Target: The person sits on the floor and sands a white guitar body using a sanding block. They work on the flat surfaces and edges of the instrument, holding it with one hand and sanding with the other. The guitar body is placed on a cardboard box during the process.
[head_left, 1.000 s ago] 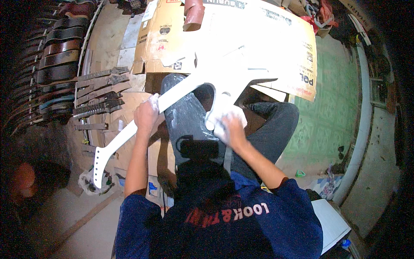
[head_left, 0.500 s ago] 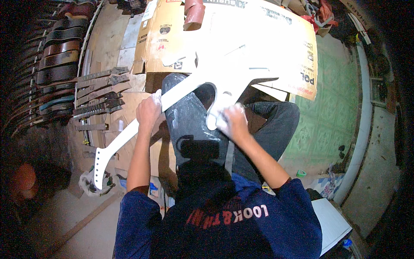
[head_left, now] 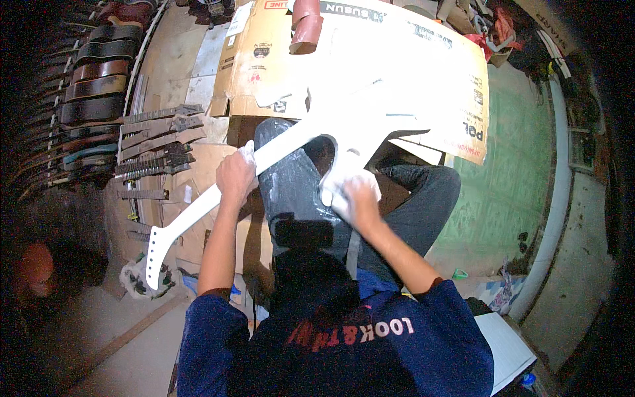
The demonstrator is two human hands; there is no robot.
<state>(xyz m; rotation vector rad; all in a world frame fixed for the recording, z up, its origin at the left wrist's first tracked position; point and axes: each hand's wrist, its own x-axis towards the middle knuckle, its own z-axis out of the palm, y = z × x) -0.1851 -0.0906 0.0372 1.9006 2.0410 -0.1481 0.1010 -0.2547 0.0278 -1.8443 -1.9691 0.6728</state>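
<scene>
A white unpainted-looking electric guitar (head_left: pixel 281 149) lies slantwise across my lap, its headstock (head_left: pixel 155 255) with a row of dark peg holes pointing down to the left. My left hand (head_left: pixel 236 177) is wrapped round the middle of the neck. At the lower horn of the body my right hand (head_left: pixel 362 198) is closed and pressed to the edge, slightly blurred. White dust coats its fingers; whatever may be under them is hidden. Strong glare washes out the body's far part, which rests over a flattened cardboard sheet (head_left: pixel 258 79).
A roll of reddish-brown sandpaper (head_left: pixel 306 33) stands on the cardboard. Several loose guitar necks (head_left: pixel 152 126) lie to the left, beyond them a row of guitar bodies (head_left: pixel 96 86). Green floor tiles (head_left: pixel 496 172) stretch to the right. A white box-like panel (head_left: pixel 506 351) is near my right elbow.
My right hand has shifted slightly along the horn's edge, blurring as it moves. The left hand keeps its hold on the neck. The whole view has moved a little.
</scene>
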